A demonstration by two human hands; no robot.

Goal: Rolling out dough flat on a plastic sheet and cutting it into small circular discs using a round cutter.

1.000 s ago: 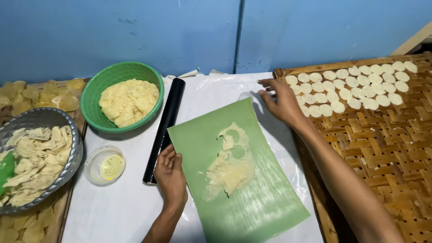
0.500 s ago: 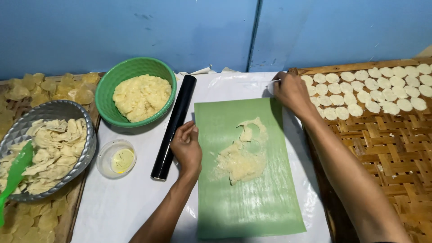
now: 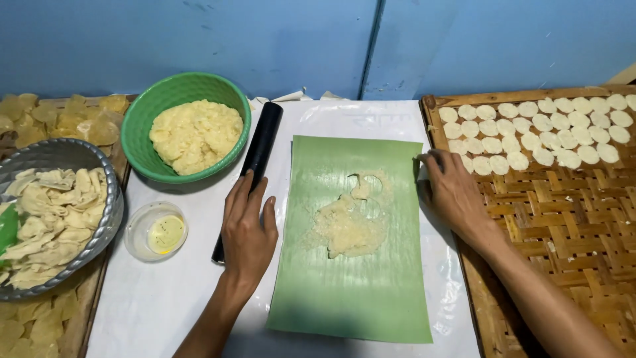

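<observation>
A green sheet (image 3: 351, 292) lies on the white-covered table, with thin leftover dough scraps (image 3: 349, 222) in its middle. My left hand (image 3: 248, 229) rests flat at the sheet's left edge, fingers touching a black rolling pin (image 3: 258, 149) that lies beside the sheet. My right hand (image 3: 454, 192) rests at the sheet's upper right corner, on the left rim of a woven bamboo tray (image 3: 563, 232). Several small round dough discs (image 3: 543, 129) lie in rows at the tray's far end.
A green bowl (image 3: 149, 122) of yellow dough stands at the back left. A small clear cup (image 3: 156, 231) of yellowish liquid sits in front of it. A metal bowl (image 3: 112, 212) of dough trimmings is at the far left, over another tray of dried chips (image 3: 59, 119).
The green sheet went from slanted to lying straight. My left hand moved up its left edge to the rolling pin. My right hand came back from the discs to the sheet's corner.
</observation>
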